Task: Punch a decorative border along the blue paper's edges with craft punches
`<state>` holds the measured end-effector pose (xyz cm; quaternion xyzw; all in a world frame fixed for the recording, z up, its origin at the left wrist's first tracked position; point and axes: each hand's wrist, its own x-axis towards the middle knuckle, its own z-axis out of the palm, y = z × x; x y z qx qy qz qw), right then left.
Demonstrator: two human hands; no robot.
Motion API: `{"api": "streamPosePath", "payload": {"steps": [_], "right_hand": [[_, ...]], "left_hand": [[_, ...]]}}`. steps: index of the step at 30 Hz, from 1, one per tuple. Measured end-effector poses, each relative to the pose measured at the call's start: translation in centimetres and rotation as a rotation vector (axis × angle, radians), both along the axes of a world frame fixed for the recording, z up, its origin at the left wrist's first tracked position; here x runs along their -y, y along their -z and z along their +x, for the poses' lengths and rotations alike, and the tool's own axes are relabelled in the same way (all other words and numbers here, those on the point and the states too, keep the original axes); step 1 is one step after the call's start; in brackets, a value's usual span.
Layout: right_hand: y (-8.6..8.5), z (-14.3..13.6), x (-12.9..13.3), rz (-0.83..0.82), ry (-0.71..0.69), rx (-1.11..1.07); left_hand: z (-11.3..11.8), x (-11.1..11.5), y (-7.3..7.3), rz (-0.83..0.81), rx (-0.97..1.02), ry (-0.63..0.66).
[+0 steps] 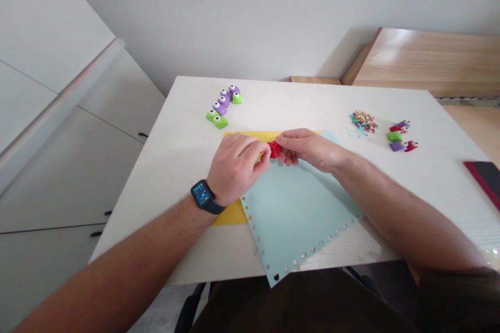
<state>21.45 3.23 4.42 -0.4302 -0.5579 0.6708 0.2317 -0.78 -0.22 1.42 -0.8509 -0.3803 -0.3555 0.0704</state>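
Note:
A small red craft punch (274,150) is held between my two hands over the top part of a light blue sheet (300,213). The fingers of my left hand (239,166) pinch its left side. My right hand (307,149) grips it from the right with thumb and fingers. Small cut-out shapes line the lower edges of the blue sheet, with a dark heart shape at its bottom corner. Beneath it lies a yellow sheet (231,214), partly covered by the blue one and my left hand.
Several purple and green punches (220,107) stand at the back left of the white table (156,166). A pile of colourful paper bits (363,121) and more punches (397,136) lie on the right. A dark red-edged object (484,179) sits at the right edge.

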Motion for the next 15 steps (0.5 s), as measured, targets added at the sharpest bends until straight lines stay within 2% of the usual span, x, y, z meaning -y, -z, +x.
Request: {"api": "streamPosePath", "payload": {"steps": [15], "right_hand": [[-0.49, -0.42, 0.45, -0.041, 0.009, -0.038]], "left_hand": [[0.42, 0.03, -0.17, -0.012, 0.090, 0.011]]}}
